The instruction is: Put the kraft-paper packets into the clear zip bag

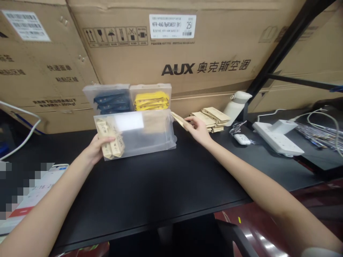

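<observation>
A clear plastic box (150,134) stands on the black table (150,185), holding a few tan paper sachets (112,141) at its left end. My left hand (98,148) is wrapped round that left end of the box. My right hand (198,129) pinches one tan sachet (179,119) just to the right of the box, its tip near the box's upper right corner. A pile of the same tan sachets (211,119) lies behind that hand.
Two more clear boxes stand behind, one with dark blue sachets (112,101), one with yellow sachets (151,100). Large cardboard cartons (171,53) wall the back. A white bottle (237,103), a small remote (242,139), a white power strip (277,137) and cables lie right. Papers (34,192) sit at left.
</observation>
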Demonstrator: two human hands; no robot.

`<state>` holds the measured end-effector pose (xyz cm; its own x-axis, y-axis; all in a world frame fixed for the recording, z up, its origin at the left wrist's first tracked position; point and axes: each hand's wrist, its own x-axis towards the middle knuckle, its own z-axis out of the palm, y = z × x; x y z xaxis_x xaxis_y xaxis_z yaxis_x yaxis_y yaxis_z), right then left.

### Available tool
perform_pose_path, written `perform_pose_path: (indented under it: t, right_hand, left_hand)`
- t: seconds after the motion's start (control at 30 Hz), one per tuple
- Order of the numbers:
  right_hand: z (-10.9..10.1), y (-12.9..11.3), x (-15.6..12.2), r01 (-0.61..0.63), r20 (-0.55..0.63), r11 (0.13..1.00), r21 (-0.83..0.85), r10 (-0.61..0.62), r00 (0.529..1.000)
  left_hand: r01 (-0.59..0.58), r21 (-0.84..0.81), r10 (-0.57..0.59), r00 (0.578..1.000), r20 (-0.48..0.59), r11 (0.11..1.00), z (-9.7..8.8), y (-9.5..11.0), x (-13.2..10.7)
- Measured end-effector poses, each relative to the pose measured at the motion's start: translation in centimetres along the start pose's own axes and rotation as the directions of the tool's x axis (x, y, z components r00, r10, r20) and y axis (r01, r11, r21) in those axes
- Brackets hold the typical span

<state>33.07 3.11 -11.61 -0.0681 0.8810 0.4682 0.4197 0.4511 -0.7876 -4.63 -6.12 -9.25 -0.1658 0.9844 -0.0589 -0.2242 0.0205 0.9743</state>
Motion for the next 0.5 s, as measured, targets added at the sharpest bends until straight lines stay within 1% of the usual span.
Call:
perform_pose_path:
  t: [0.03,0.07,0.1,0.13,0.2,0.23,0.3,0.33,0.37,0.5]
  right_hand:
    - [0.0,-0.3,0.2,-0.062,-0.047,0.988,0.143,0.069,0.996]
    - [-0.1,-0.6,0.4,-0.137,-0.071,0.953,0.272,0.162,0.984]
    - [-0.2,-1.0,0.5,-0.219,-0.068,0.895,0.389,0.265,0.962]
    - [-0.3,-1.3,0.5,-0.288,-0.029,0.828,0.480,0.344,0.939]
    - [-0.5,-1.9,0.6,-0.398,0.087,0.707,0.584,0.434,0.897]
    - [-0.6,-2.1,0.6,-0.448,0.153,0.660,0.603,0.456,0.877]
    - [-0.7,-2.1,0.6,-0.528,0.246,0.595,0.607,0.491,0.836]
    - [-0.8,-2.0,0.7,-0.551,0.271,0.577,0.602,0.502,0.821]
    - [-0.8,-1.9,0.7,-0.560,0.278,0.576,0.595,0.506,0.816]
    - [-1.0,-1.2,0.9,-0.549,0.285,0.667,0.504,0.472,0.834]
  left_hand:
    - [0.004,0.004,-0.004,1.000,0.008,1.000,0.0,-0.1,0.0]
    - [0.007,0.007,-0.007,1.000,0.015,1.000,-0.1,-0.1,0.1]
    - [0.010,0.010,-0.010,1.000,0.019,1.000,-0.1,-0.1,0.1]
    - [0.013,0.013,-0.013,1.000,0.022,1.000,-0.2,-0.2,0.1]
    - [0.018,0.018,-0.018,0.999,0.026,1.000,-0.3,-0.2,0.2]
    - [0.020,0.021,-0.021,0.999,0.027,1.000,-0.3,-0.2,0.1]
    - [0.026,0.026,-0.027,0.999,0.029,0.999,-0.3,-0.1,0.1]
    - [0.027,0.027,-0.028,0.999,0.030,0.999,-0.3,-0.1,0.1]
    - [0.028,0.028,-0.029,0.999,0.030,0.999,-0.3,-0.1,0.0]
    - [0.026,0.031,-0.027,0.999,0.032,0.999,-0.2,0.0,0.0]
